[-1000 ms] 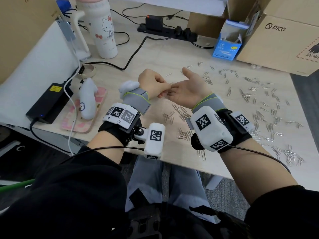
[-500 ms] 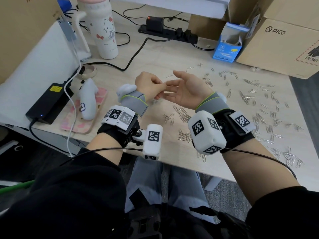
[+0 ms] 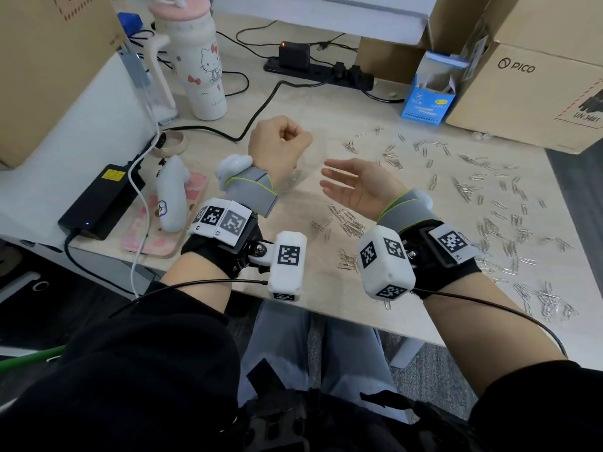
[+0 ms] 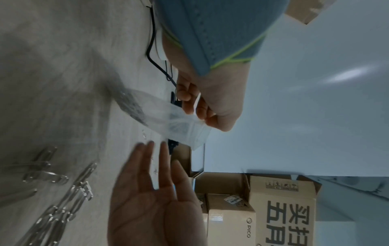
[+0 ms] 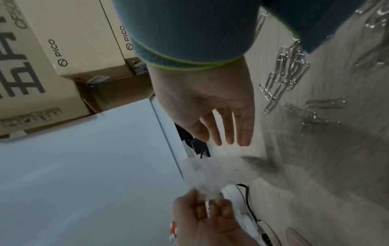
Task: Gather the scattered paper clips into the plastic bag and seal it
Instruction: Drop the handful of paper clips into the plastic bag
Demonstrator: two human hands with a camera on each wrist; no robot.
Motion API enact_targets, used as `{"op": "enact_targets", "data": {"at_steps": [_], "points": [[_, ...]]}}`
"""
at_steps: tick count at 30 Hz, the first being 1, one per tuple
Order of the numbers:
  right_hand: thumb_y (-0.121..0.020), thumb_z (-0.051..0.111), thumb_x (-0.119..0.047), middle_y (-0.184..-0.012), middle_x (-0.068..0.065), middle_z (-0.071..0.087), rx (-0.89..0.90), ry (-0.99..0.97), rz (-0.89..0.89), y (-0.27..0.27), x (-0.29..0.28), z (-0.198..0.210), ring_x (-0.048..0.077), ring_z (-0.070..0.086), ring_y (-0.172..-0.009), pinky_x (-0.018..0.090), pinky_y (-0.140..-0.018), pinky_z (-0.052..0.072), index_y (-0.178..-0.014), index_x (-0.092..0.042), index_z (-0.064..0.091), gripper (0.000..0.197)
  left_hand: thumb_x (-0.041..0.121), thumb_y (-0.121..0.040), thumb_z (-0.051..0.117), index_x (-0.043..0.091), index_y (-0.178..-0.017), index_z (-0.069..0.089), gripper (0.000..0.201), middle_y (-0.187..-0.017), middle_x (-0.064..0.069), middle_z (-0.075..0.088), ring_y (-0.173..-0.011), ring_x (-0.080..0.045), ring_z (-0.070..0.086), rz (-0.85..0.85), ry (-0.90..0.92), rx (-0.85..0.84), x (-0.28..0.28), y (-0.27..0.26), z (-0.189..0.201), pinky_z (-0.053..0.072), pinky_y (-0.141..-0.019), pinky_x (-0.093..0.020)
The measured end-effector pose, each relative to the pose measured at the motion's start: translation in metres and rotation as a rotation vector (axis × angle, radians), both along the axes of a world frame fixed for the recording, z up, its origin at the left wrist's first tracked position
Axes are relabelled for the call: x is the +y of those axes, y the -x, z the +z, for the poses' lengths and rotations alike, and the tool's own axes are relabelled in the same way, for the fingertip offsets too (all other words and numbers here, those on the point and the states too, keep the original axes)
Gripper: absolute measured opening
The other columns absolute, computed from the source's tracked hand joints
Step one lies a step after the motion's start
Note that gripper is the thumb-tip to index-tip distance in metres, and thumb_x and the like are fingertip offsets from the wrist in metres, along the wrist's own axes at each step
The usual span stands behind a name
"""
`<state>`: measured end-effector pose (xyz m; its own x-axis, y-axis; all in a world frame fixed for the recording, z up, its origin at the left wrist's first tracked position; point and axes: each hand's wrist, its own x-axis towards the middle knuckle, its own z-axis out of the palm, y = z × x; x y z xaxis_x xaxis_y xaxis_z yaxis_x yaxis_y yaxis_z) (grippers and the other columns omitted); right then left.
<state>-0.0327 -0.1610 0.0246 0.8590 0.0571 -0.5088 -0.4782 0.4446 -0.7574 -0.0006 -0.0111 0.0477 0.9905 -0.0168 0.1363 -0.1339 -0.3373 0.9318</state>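
The left hand (image 3: pixel 280 143) pinches the plastic bag (image 4: pixel 168 119) by its mouth, while the empty, flat-fingered right hand (image 3: pixel 354 187) sits beside it, nearer the paper clips (image 3: pixel 349 223).

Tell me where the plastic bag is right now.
The plastic bag hangs pinched by its top edge in the left hand, above the desk; the open right hand is beside it, not touching.

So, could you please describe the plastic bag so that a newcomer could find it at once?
Start at the Hello Kitty tumbler on the desk's left. Nearer the person, the left hand pinches a small plastic bag by its top. It is clear and limp, unlike the shiny paper clips alongside.
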Motion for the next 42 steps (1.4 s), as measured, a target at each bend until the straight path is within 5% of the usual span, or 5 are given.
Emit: {"op": "enact_targets", "data": {"at_steps": [7,14,32,38,42], "points": [[-0.099,0.039,-0.018,-0.113,0.01,0.056,-0.046,0.025,0.307,-0.006,0.03,-0.003,0.032,0.057,-0.103,0.039,-0.093,0.047,-0.104,-0.015,0.058,0.02,0.018,-0.064,0.052,0.023,-0.055,0.049,0.011,-0.045,0.009,0.047,-0.042,-0.011,0.043,-0.077,0.084,-0.086,0.001,0.003,0.008,0.037,-0.052,-0.025],[-0.098,0.036,-0.024,-0.104,0.003,0.06,-0.093,0.029,0.372,-0.006,0.034,-0.013,0.026,0.057,-0.103,0.033,-0.083,0.041,-0.091,-0.021,0.06,0.025,0.015,-0.067,0.051,0.021,-0.058,0.049,0.011,-0.037,0.009,0.049,-0.033,-0.012,0.04,-0.119,0.129,-0.045,0.006,0.001,-0.003,0.032,-0.041,-0.017],[-0.1,0.031,-0.016,-0.11,0.009,0.064,-0.075,0.06,-0.075,0.092,-0.073,-0.031,0.026,0.065,-0.095,0.035,-0.088,0.051,-0.107,-0.009,0.057,0.029,0.012,-0.084,0.047,0.007,-0.066,0.065,0.025,-0.052,0.003,0.068,-0.055,-0.014,0.069,-0.519,-0.271,0.479,-0.042,0.058,-0.03,0.053,-0.054,-0.018],[-0.099,0.034,-0.016,-0.113,0.011,0.065,-0.093,0.023,-0.156,0.126,-0.09,-0.033,0.026,0.068,-0.092,0.037,-0.091,0.052,-0.106,-0.008,0.059,0.027,0.007,-0.083,0.052,0.005,-0.068,0.068,0.022,-0.063,-0.001,0.068,-0.069,-0.015,0.068,-0.543,-0.483,0.44,-0.044,0.079,-0.036,0.057,-0.067,-0.028],[-0.098,0.037,-0.015,-0.111,0.01,0.067,-0.114,0.018,-0.186,0.145,-0.097,-0.034,0.025,0.07,-0.091,0.035,-0.09,0.053,-0.103,-0.008,0.06,0.024,0.011,-0.079,0.058,0.009,-0.064,0.07,0.02,-0.036,0.005,0.05,-0.062,-0.025,0.05,-0.425,-0.647,0.239,-0.041,0.085,-0.04,0.052,-0.067,-0.032]]}}
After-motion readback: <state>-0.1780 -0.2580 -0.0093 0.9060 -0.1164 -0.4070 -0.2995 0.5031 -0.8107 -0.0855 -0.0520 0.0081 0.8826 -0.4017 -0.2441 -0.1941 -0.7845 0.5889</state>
